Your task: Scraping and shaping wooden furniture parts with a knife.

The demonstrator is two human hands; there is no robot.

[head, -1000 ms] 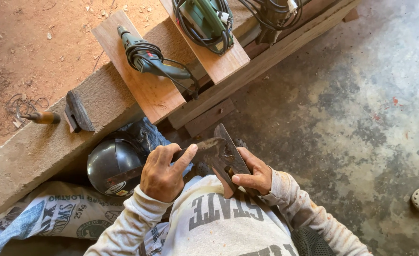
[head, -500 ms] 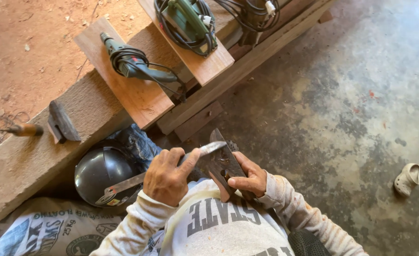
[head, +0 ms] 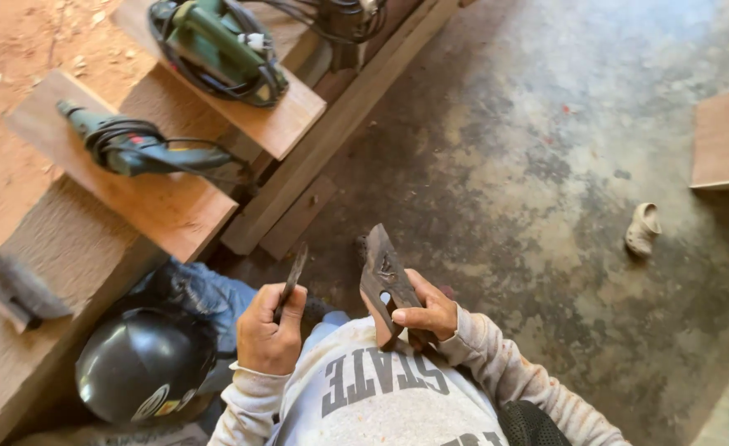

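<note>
My left hand point(head: 270, 332) grips a thin dark metal blade point(head: 293, 276) that points up and away from me. My right hand point(head: 425, 312) holds a dark wooden block point(head: 383, 277) with a slot cut through it, tilted on edge in front of my chest. The blade and the block are apart, with a gap of a hand's width between them. Both hands sit just above my grey sweatshirt.
A black helmet point(head: 143, 364) lies at my left beside blue cloth point(head: 189, 291). Two green power tools point(head: 140, 147) point(head: 216, 45) with coiled cords rest on wooden boards point(head: 175, 208) across a long beam point(head: 340, 124). A hammer point(head: 18, 289) lies far left. A shoe point(head: 643, 228) and a board point(head: 728, 136) lie on the concrete floor.
My left hand has drawn the metal blade out and away from the wooden block, which my right hand keeps holding. The view has shifted closer and to the right.
</note>
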